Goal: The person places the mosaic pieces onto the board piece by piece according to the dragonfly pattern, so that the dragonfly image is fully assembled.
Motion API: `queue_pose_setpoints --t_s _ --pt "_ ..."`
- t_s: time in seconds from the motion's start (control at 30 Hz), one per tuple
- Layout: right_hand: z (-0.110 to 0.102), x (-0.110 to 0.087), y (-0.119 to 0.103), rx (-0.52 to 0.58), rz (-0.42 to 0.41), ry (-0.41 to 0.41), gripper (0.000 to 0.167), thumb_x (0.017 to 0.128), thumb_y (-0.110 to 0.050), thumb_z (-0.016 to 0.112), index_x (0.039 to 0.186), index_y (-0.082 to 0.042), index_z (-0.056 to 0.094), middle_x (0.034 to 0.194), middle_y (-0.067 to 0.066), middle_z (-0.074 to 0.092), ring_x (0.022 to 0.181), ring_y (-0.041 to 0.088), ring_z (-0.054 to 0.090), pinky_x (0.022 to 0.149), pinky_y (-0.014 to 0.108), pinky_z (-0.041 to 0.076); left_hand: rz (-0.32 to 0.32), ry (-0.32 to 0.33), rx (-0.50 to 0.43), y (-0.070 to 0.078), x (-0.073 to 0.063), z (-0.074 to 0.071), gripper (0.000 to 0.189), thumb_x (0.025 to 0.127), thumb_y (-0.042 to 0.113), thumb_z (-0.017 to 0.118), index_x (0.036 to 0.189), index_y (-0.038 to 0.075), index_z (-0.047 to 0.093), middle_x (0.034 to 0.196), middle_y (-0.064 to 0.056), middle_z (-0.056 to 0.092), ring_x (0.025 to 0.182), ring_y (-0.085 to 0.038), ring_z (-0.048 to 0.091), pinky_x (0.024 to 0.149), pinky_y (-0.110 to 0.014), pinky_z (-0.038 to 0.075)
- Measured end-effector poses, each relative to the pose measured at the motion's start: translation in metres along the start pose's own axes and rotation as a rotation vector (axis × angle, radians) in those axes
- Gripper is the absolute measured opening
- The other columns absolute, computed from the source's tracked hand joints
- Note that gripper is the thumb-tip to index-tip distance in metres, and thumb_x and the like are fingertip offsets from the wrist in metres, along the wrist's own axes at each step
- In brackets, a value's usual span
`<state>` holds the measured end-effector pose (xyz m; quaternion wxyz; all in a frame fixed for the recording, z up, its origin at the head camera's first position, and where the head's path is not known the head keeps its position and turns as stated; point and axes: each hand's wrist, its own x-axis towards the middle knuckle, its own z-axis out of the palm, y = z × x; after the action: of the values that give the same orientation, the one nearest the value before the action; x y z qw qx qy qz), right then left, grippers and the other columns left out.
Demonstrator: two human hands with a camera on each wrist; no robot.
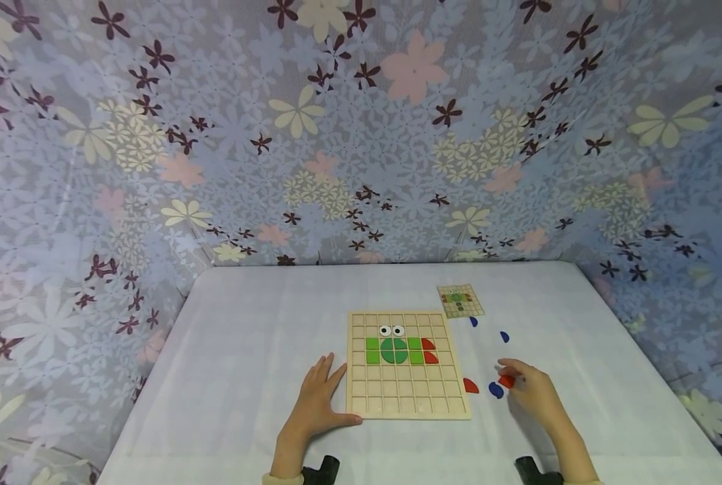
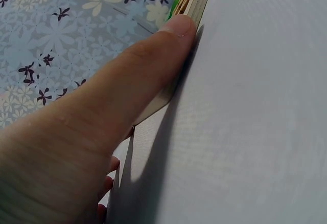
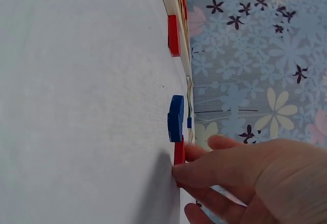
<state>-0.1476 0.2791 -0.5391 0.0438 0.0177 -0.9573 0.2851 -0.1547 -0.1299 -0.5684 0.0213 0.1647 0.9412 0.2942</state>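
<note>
My left hand (image 1: pixel 318 401) is spread at the lower left corner of a wooden grid board (image 1: pixel 405 407). Its thumb (image 2: pixel 163 45) presses along the board's near edge, while the index fingertip meets the left side. On the board sit green square tiles (image 1: pixel 372 351), a green circle of quarter pieces (image 1: pixel 394 350), two white eye discs (image 1: pixel 392 331) and two red quarter-circle pieces (image 1: pixel 430 350). To the right of the board, my right hand (image 1: pixel 533 392) pinches a red piece (image 3: pixel 179 157) low over the cloth, its shape partly hidden by the fingers.
Blue pieces (image 1: pixel 496 390) lie just left of the right hand, and a red quarter-circle (image 1: pixel 471 386) beside the board's right edge. Two blue half-circles (image 1: pixel 504 337) lie farther back. A pattern card (image 1: pixel 461 301) lies behind the board. Floral cloth (image 1: pixel 361 135) surrounds the white table (image 1: pixel 246 323).
</note>
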Motion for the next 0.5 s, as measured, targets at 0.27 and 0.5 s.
queue_pose_setpoints --t_s 0.27,0.5 --pt "-0.001 -0.001 0.009 0.054 0.088 0.005 0.047 0.072 0.007 0.07 0.118 0.009 0.059 0.098 0.025 0.067 0.088 0.035 0.064 0.08 0.05 0.054 0.008 0.002 0.017 0.001 -0.001 0.0 0.105 0.057 0.056 0.083 0.143 0.008 0.044 0.155 -0.019 0.028 0.144 -0.039 0.023 0.117 -0.056 0.023" --pt "0.001 0.001 0.011 0.054 0.094 0.01 0.047 0.074 0.005 0.07 0.119 0.006 0.059 0.098 0.022 0.068 0.091 0.037 0.064 0.084 0.053 0.054 0.006 0.009 0.007 0.001 -0.001 -0.001 0.106 0.058 0.056 0.083 0.143 0.008 0.043 0.155 -0.018 0.028 0.145 -0.038 0.022 0.117 -0.056 0.022"
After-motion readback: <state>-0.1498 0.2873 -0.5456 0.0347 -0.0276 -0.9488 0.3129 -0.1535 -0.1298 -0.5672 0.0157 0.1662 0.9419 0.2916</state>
